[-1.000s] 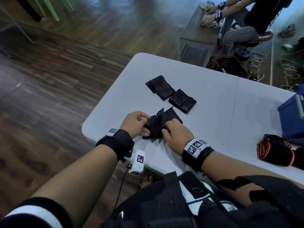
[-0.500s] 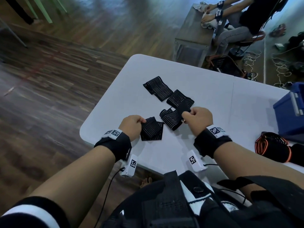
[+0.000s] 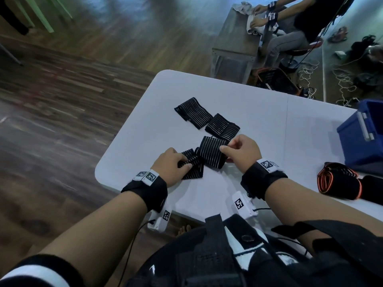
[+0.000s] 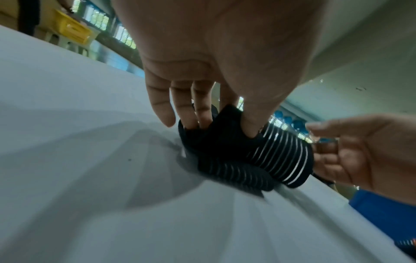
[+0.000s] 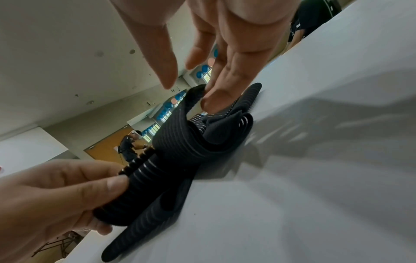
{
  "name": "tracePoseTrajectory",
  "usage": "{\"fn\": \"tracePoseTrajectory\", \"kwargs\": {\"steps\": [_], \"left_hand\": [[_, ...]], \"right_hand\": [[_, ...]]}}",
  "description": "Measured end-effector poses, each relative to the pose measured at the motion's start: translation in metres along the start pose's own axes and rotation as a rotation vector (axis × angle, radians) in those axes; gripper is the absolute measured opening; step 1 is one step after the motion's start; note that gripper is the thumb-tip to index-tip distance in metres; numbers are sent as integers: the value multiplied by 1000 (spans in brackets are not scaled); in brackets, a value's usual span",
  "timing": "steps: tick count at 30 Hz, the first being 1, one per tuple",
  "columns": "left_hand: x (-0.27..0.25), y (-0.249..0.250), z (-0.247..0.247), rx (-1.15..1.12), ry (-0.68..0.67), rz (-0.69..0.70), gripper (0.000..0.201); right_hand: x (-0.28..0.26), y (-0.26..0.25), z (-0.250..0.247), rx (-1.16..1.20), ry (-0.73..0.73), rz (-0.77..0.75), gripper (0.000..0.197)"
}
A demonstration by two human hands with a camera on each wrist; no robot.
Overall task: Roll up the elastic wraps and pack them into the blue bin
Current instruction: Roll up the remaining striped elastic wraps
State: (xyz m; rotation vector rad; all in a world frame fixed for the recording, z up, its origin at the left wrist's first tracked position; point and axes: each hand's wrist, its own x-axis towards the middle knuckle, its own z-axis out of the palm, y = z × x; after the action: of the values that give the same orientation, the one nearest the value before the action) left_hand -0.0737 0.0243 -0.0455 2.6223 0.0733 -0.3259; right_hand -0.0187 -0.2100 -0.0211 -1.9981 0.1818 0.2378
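A black elastic wrap with white stripes (image 3: pixel 212 153) lies half folded near the table's front corner. My left hand (image 3: pixel 183 165) pinches its near end (image 5: pixel 144 179) between thumb and fingers, low on the table. My right hand (image 3: pixel 224 149) holds the folded far part (image 4: pixel 286 156), fingertips (image 5: pixel 209 99) on the fold's edge while the thumb stands a little off it. More striped wrap (image 3: pixel 192 112) lies flat farther back, next to another stretch (image 3: pixel 222 126). The blue bin (image 3: pixel 364 133) stands at the right edge of the table.
A rolled black wrap with orange edging (image 3: pixel 337 181) lies in front of the bin. The white table (image 3: pixel 259 112) ends just left of my left hand. Beyond the far edge a second person sits at a grey bench (image 3: pixel 236 42); cables litter the floor there.
A second ago both hands were together on the bunched wrap. My right hand has since drawn its part out to the right, and the left hand has kept the near end.
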Motion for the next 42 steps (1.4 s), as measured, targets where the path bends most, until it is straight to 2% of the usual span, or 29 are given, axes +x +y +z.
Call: {"fn": "tracePoseTrajectory", "kwargs": {"steps": [3, 7, 11, 18, 21, 24, 28, 37, 39, 42], "left_hand": [[2, 1, -8, -155, 47, -2, 20], [6, 2, -20, -294, 99, -38, 9], [16, 7, -35, -387, 185, -11, 12], [28, 42, -62, -501, 194, 56, 16], [25, 60, -71, -589, 196, 71, 15], [21, 77, -83, -656, 197, 104, 22], [17, 102, -100, -705, 157, 181, 36], [28, 183, -133, -832, 324, 316, 39], [30, 201, -135, -873, 348, 351, 38], [33, 229, -135, -918, 377, 400, 33]], "right_hand": [[4, 1, 5, -19, -23, 4, 17], [8, -5, 7, 7, -27, -13, 26], [9, -17, 0, 74, 22, -83, 35], [1, -44, -11, 83, 39, -243, 39], [-4, -51, -17, 37, 112, -278, 29], [-8, -59, -31, 47, 184, -316, 16], [-13, -77, -54, 58, 244, -389, 24], [-25, -121, -123, 122, 455, -563, 47], [-29, -126, -138, 105, 497, -605, 43], [-36, -130, -157, 1, 592, -723, 26]]}}
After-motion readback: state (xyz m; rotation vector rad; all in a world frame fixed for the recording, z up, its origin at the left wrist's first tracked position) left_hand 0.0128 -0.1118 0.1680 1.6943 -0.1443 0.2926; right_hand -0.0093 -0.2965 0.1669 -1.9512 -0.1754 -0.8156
